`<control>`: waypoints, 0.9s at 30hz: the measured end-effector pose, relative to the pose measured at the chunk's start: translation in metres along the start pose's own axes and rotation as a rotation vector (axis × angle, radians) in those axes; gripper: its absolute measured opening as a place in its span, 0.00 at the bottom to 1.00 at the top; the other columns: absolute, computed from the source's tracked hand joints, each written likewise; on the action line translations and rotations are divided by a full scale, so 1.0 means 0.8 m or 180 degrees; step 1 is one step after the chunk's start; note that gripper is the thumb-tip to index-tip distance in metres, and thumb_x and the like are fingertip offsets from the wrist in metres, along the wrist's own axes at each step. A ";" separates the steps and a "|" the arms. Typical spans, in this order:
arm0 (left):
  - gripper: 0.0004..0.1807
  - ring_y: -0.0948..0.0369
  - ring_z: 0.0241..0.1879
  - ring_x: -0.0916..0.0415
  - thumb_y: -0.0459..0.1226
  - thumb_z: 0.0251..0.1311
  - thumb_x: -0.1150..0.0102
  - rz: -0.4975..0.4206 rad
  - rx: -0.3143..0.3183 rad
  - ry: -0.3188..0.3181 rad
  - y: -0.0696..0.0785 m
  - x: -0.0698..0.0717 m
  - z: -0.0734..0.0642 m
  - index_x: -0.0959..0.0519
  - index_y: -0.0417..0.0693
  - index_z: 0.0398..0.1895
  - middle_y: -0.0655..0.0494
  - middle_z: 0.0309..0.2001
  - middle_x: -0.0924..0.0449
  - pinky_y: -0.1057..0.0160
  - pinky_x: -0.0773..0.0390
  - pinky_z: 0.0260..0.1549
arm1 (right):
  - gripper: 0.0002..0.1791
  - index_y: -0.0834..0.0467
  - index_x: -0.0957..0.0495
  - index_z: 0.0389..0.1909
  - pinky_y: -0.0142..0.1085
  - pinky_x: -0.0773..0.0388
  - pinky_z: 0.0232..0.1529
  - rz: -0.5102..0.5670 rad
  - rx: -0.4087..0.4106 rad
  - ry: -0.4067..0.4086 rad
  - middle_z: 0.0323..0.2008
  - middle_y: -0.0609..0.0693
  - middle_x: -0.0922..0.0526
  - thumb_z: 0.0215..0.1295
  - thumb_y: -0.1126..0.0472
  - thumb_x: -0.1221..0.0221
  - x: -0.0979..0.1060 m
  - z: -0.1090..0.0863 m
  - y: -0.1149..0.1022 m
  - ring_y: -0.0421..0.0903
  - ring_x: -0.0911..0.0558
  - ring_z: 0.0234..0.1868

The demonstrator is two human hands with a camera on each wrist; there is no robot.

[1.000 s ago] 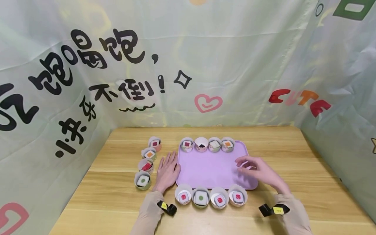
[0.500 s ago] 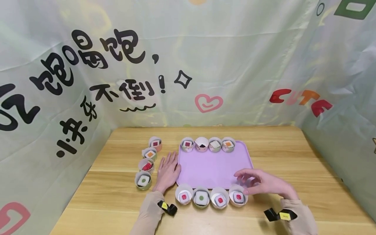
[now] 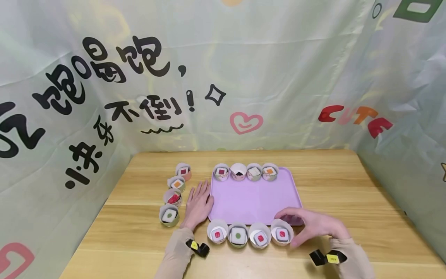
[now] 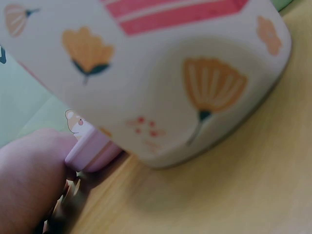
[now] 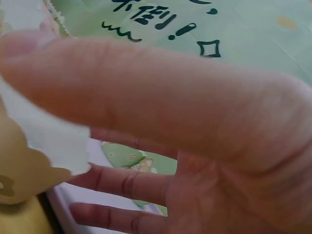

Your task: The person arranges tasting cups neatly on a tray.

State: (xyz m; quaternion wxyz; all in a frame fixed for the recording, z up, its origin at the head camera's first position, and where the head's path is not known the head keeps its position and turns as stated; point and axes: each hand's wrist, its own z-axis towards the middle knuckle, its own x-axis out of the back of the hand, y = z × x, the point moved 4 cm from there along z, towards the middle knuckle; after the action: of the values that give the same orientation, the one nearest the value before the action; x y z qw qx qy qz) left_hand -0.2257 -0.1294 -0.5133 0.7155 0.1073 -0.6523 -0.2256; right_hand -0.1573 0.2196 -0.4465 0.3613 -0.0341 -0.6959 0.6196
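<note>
My left hand (image 3: 198,202) lies flat beside the left edge of a lilac tray (image 3: 249,197), fingers straight, thumb at the rim. My right hand (image 3: 311,224) curves round the rightmost paper cup (image 3: 289,242) of the front row, index finger behind its rim and thumb at its near right side. Inside that cup sits a white sushi-like piece (image 3: 282,234) with a red centre. In the right wrist view the thumb (image 5: 122,83) crosses the cup wall (image 5: 44,141); the other fingers stretch behind it. A flower-printed paper cup (image 4: 161,87) fills the left wrist view.
Along the tray's near edge stand more cups, one a green-centred cup (image 3: 238,235). Several cups line the tray's far edge, including an orange-centred one (image 3: 270,171). Left of my left hand another column of cups (image 3: 172,197) stands on the wooden table (image 3: 331,170). Printed cloth walls enclose the table.
My right hand has come from over the tray's right side toward the near right cup, lowering until thumb and index finger flank it. My left hand has stayed in place.
</note>
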 end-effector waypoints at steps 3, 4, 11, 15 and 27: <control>0.30 0.50 0.81 0.52 0.46 0.75 0.60 -0.0012 0.0004 0.0004 0.000 0.000 -0.001 0.36 0.45 0.76 0.51 0.80 0.44 0.44 0.59 0.80 | 0.34 0.65 0.30 0.62 0.27 0.24 0.56 -0.0058 0.0052 -0.0036 0.52 0.63 0.23 0.55 0.65 0.28 -0.004 0.003 0.001 0.41 0.22 0.52; 0.30 0.50 0.81 0.52 0.46 0.75 0.60 -0.0014 0.0004 0.0004 0.000 -0.001 -0.001 0.36 0.45 0.76 0.51 0.80 0.44 0.44 0.59 0.80 | 0.34 0.64 0.30 0.61 0.27 0.25 0.56 -0.0120 0.0070 -0.0034 0.52 0.62 0.23 0.55 0.64 0.27 -0.004 0.003 0.001 0.41 0.22 0.52; 0.30 0.49 0.81 0.52 0.46 0.75 0.61 -0.0006 0.0002 0.0000 0.000 0.000 -0.001 0.36 0.45 0.76 0.51 0.80 0.44 0.44 0.58 0.80 | 0.35 0.57 0.27 0.59 0.30 0.26 0.55 -0.0553 0.0008 0.0045 0.50 0.55 0.23 0.49 0.59 0.24 -0.007 0.009 -0.001 0.36 0.26 0.52; 0.30 0.50 0.81 0.52 0.46 0.75 0.61 -0.0006 0.0008 0.0004 -0.001 0.000 0.000 0.37 0.46 0.76 0.51 0.80 0.45 0.44 0.59 0.80 | 0.35 0.54 0.26 0.57 0.29 0.27 0.52 -0.0736 -0.0107 0.0076 0.49 0.51 0.23 0.47 0.56 0.23 -0.008 0.011 -0.001 0.34 0.28 0.51; 0.30 0.50 0.82 0.54 0.47 0.75 0.61 -0.0028 0.0020 -0.0039 -0.001 -0.001 0.000 0.37 0.46 0.76 0.51 0.80 0.45 0.44 0.60 0.80 | 0.35 0.48 0.24 0.57 0.29 0.31 0.49 -0.0982 -0.0268 0.0082 0.48 0.45 0.26 0.44 0.55 0.23 -0.014 0.013 0.000 0.31 0.31 0.50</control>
State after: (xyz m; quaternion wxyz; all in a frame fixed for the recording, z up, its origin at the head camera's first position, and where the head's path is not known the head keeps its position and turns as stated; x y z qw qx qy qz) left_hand -0.2262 -0.1299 -0.5147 0.7102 0.1111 -0.6570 -0.2274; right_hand -0.1548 0.2057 -0.4514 0.4594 0.0503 -0.7135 0.5266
